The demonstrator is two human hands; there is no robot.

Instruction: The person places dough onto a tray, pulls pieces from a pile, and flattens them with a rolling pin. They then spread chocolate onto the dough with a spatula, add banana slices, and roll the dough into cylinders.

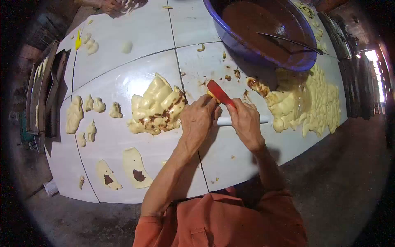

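My right hand [246,123] is closed round a red, flat-bladed knife [219,93], its broad end slanting up and left. My left hand [199,119] is closed with curled fingers against a small yellowish piece of dough [212,97], mostly hidden, beside the knife. A white rolling pin [260,120] lies on the table, partly behind my hands. Left of my left hand is a heap of pale dough pieces [152,103] with brown smears. On the right spreads a large mass of dough pieces [304,107].
A purple tub [230,38] of brown filling [259,20] stands at the back, with a long utensil [290,40] in it. Two flattened dough pieces [131,158] with dark filling lie front left. Another person's hand [113,6] shows at the back left. Wooden trays [43,88] stand beyond the left edge.
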